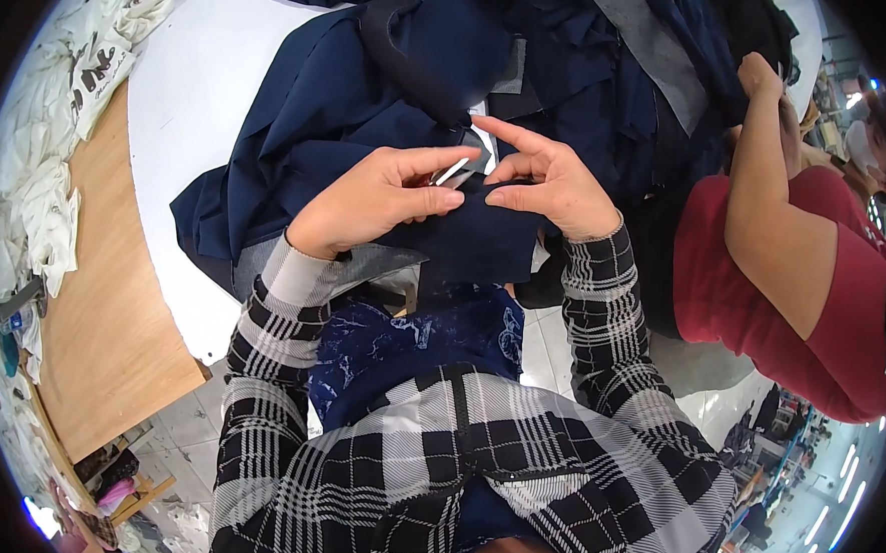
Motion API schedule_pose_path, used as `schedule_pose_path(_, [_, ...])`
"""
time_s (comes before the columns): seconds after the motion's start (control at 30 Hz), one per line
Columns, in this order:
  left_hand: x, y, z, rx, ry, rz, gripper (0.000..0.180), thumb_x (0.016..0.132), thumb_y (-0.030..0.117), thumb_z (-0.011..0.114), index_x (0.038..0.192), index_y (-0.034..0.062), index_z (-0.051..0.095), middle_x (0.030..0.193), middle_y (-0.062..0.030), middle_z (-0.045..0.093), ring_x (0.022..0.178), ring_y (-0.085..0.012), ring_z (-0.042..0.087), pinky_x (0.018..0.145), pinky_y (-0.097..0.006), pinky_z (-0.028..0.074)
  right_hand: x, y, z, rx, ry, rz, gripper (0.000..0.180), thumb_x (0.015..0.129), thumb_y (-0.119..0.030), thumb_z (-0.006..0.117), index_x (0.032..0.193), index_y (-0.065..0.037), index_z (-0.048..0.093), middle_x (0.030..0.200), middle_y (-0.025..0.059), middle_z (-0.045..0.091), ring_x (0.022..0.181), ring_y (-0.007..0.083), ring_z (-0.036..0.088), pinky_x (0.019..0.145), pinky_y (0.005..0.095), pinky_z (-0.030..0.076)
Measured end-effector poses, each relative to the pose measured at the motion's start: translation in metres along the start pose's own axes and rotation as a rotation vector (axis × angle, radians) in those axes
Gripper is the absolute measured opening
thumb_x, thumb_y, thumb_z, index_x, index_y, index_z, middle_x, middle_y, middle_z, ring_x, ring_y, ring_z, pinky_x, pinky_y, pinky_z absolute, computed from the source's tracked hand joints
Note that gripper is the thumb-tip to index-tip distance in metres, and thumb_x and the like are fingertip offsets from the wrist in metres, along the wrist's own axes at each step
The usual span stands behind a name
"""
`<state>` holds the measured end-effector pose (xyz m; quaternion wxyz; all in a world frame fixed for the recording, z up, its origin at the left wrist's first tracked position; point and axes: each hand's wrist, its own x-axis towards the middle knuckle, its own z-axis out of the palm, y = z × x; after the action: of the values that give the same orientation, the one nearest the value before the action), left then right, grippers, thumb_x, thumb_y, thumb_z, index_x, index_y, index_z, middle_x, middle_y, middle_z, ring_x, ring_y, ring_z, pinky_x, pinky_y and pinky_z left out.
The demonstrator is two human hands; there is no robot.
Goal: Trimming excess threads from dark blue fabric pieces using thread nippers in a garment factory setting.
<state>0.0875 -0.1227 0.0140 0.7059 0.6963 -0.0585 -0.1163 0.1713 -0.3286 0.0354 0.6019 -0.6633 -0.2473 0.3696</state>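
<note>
Left hand [372,198], centre of frame, fingers curled closed around a small metal tool [451,172], looks like thread snips with a red bit by the thumb; exact type hard to tell. Thumb lies flat on the navy fabric piece [465,243]. Right hand [548,182], just right of it, pinches the top edge of the same navy piece between thumb and curled fingers, index finger stuck out straight toward upper left. The two hands almost touch, tool tip between them.

Navy fabric piece sits centre frame, held up in front of the person's chest, lower edge hanging over a grey piece of cloth [379,263] under the left wrist. Both forearms in black-and-white plaid sleeves [280,328], coming in from the lower edge.

Behind the hands, top centre: big heap of navy garments [353,82] with a grey strip [655,47] lying across it, upper right. Heap rests on a white table [187,93], upper left. Left of that, a wooden surface [102,289], and white cloth pieces [84,47] piled along the far left edge.

Right side of frame: another person in a red top [763,283], bare arm raised, hand at the navy heap's right edge. Tiled floor [195,414] at lower left.
</note>
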Motion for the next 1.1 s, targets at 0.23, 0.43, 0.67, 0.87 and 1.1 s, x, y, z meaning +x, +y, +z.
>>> schedule_pose_path(0.23, [-0.004,0.006,-0.005,-0.033,-0.197,-0.186,0.024,0.087,0.017,0.059,0.105,0.0041,0.050,0.072,0.0019,0.056,0.056,-0.0019,0.040,0.049,-0.016,0.031,0.004,-0.002,-0.001,-0.080,-0.080,0.000,0.070,0.074,0.000,0.066,0.137,-0.011,0.037,0.084,0.0029,0.064,0.073,0.0033,0.053,0.069,0.0177,0.042])
schedule_pose_path(0.43, [-0.005,0.004,-0.001,-0.077,-0.198,-0.189,0.021,0.088,0.017,0.059,0.101,0.0060,0.047,0.070,-0.0005,0.058,0.050,-0.0020,0.036,0.046,-0.017,0.028,0.004,-0.006,0.003,-0.087,-0.068,-0.009,0.072,0.069,0.004,0.066,0.136,-0.007,0.039,0.081,0.0026,0.062,0.075,0.0043,0.055,0.069,0.0160,0.042])
schedule_pose_path(0.67, [-0.001,0.008,-0.001,-0.074,-0.208,-0.209,0.025,0.087,0.020,0.060,0.099,0.0029,0.047,0.069,-0.0026,0.059,0.050,-0.0041,0.040,0.046,-0.018,0.031,0.006,-0.008,0.001,-0.092,-0.115,-0.002,0.073,0.070,0.003,0.065,0.137,-0.009,0.038,0.078,0.0014,0.062,0.073,0.0032,0.053,0.069,0.0165,0.040])
schedule_pose_path(0.87, [0.000,0.009,-0.001,-0.056,-0.223,-0.221,0.024,0.087,0.019,0.059,0.099,0.0023,0.047,0.069,-0.0030,0.059,0.050,-0.0038,0.039,0.046,-0.018,0.031,0.006,-0.009,0.002,-0.153,-0.150,-0.010,0.074,0.071,0.002,0.064,0.138,-0.011,0.036,0.076,0.0002,0.062,0.068,0.0017,0.050,0.066,0.0166,0.038])
schedule_pose_path(1.1, [-0.001,0.008,-0.002,-0.056,-0.225,-0.237,0.020,0.088,0.019,0.058,0.100,0.0061,0.048,0.069,-0.0014,0.059,0.049,-0.0020,0.035,0.045,-0.017,0.028,0.006,-0.012,0.005,-0.167,-0.144,-0.016,0.073,0.072,0.003,0.064,0.138,-0.012,0.036,0.075,-0.0001,0.062,0.067,0.0013,0.049,0.064,0.0164,0.038])
